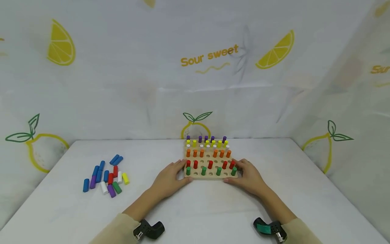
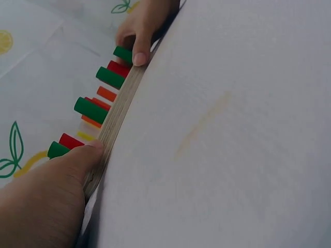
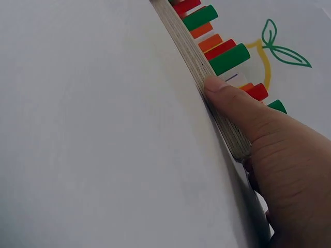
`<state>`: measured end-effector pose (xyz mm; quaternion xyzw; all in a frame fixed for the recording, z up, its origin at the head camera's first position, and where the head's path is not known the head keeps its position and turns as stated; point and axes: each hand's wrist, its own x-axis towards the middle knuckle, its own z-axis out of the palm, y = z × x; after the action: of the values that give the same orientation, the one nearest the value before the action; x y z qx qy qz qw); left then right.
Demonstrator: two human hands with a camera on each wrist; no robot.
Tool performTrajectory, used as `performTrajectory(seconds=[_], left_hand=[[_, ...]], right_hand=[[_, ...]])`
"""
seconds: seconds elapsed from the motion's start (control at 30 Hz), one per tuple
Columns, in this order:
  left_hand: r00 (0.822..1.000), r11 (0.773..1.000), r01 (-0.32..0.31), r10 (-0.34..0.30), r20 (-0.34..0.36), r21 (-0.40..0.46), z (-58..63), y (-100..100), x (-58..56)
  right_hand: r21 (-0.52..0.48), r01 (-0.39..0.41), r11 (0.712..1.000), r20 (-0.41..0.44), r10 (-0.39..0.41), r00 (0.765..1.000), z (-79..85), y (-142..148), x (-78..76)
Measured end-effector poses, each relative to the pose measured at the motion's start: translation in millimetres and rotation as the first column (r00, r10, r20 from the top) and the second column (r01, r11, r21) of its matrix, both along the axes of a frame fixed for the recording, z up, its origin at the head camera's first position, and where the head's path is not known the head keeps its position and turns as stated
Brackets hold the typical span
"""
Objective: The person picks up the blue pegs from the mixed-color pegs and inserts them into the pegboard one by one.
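A wooden pegboard (image 1: 210, 178) lies on the white table, gripped at its two front corners. My left hand (image 1: 168, 179) holds the left side, its thumb on the front edge (image 2: 118, 111). On the opposite side my right hand (image 1: 250, 178) does the same, thumb pressed to the front edge (image 3: 192, 51). Rows of upright pegs fill part of the board: green (image 1: 203, 171) in front, then red pegs (image 1: 210, 165), orange pegs (image 1: 215, 154), white pegs (image 1: 208, 147), yellow pegs (image 1: 219, 144) and purple pegs (image 1: 200, 139) at the back. Some holes between pegs are bare. Fingers beyond the board's sides are partly hidden.
Left of the board, loose pegs lie scattered: several blue pegs (image 1: 86, 185), purple pegs (image 1: 111, 191), white pegs (image 1: 104, 187), red pegs (image 1: 110, 178), a green peg (image 1: 117, 187) and a yellow peg (image 1: 126, 178). A lemon-print cloth (image 1: 128, 101) hangs behind the table (image 1: 207, 210).
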<state>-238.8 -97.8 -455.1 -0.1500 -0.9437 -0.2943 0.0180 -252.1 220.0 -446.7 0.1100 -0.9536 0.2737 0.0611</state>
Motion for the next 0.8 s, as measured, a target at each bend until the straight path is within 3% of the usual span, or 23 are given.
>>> performTrajectory(seconds=[0.2, 0.47, 0.8], left_hand=[[0.998, 0.998, -0.053, 0.052, 0.037, 0.017, -0.2, -31.9, 3.7], [0.996, 0.998, -0.065, 0.065, 0.055, 0.001, -0.5, -72.9, 0.6], [0.996, 0.998, -0.066, 0.064, 0.062, 0.021, 1.7, -76.3, -3.8]], right_hand=[[-0.017, -0.052, 0.999, 0.028, 0.052, 0.998, -0.8, -27.6, -9.2], [-0.072, -0.081, 0.994, 0.082, 0.087, 0.993, -2.1, -62.8, -17.6], [-0.033, -0.097, 0.995, 0.062, 0.099, 0.993, 0.9, -64.4, -22.7]])
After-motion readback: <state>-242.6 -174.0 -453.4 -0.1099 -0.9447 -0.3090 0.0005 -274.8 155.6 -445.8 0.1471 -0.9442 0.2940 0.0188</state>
